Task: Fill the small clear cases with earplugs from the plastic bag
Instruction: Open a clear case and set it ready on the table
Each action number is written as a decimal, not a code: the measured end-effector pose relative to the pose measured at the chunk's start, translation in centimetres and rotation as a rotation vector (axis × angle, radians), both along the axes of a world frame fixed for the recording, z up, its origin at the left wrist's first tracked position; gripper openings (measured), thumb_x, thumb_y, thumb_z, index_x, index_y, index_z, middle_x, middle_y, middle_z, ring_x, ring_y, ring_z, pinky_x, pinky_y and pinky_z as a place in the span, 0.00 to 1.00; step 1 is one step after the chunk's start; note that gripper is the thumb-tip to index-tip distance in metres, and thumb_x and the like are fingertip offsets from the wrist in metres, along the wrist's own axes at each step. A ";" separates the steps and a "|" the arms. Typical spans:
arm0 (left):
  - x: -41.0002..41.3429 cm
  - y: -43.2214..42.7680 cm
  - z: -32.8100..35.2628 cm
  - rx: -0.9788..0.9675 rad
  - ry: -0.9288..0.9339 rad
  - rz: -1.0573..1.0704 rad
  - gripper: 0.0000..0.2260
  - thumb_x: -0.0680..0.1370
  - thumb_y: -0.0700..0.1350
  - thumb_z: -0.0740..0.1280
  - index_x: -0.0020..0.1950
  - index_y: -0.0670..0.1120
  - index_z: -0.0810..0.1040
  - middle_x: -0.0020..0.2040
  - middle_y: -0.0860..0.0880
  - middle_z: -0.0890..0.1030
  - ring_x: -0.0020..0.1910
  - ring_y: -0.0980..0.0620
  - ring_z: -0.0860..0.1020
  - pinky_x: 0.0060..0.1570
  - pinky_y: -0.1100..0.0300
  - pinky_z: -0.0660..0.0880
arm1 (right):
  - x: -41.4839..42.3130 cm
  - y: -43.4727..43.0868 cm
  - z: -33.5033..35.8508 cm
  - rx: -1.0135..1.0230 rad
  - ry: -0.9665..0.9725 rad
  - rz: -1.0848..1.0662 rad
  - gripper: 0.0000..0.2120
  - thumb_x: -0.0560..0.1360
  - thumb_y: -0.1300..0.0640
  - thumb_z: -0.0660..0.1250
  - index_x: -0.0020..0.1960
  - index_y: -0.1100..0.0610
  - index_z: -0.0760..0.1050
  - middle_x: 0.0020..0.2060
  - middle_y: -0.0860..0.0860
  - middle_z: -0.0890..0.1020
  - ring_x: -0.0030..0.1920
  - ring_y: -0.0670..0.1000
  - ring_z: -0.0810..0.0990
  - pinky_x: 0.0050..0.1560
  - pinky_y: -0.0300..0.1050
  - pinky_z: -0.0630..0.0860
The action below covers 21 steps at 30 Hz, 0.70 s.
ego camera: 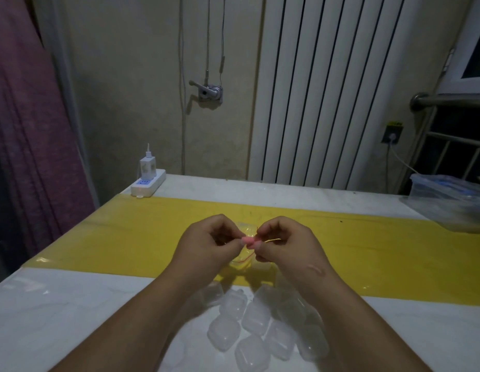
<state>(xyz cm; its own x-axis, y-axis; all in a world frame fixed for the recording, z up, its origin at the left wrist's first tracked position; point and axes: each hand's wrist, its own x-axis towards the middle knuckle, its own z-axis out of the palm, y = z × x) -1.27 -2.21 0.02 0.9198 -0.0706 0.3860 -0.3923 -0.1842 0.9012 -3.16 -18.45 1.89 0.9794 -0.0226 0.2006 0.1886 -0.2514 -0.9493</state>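
Though left hand (206,244) and right hand (286,247) both pinch a pink earplug (247,240) over the plastic bag (244,257), it could slip. Its cord (273,239), possibly tangled, might snag.

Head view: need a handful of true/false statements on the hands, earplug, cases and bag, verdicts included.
1. The fingers of the left hand and right hand pinch a pink earplug between them. True.
2. The clear cases are stacked on the yellow strip. False: they lie in a loose pile on the white table, nearer the person than the strip.
3. A charger is plugged into the power strip at the table's far left corner. True.
4. The plastic bag lies among the cases. False: it shows between and below the hands, over the yellow strip.
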 end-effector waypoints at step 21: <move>-0.4 0.0 0.5 -0.075 0.105 0.017 0.09 0.69 0.33 0.76 0.40 0.47 0.85 0.36 0.48 0.84 0.35 0.52 0.78 0.37 0.55 0.78 | 0.3 -0.1 -0.4 0.176 -0.041 -0.052 0.06 0.71 0.70 0.72 0.44 0.62 0.78 0.40 0.56 0.85 0.41 0.46 0.83 0.39 0.36 0.78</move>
<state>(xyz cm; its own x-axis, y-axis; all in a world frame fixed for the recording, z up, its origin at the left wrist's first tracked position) -1.64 -2.23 0.50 0.9562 -0.0291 0.2912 -0.2926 -0.1210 0.9486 -2.88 -18.59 1.53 0.9672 -0.1115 0.2283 0.2186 -0.0930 -0.9714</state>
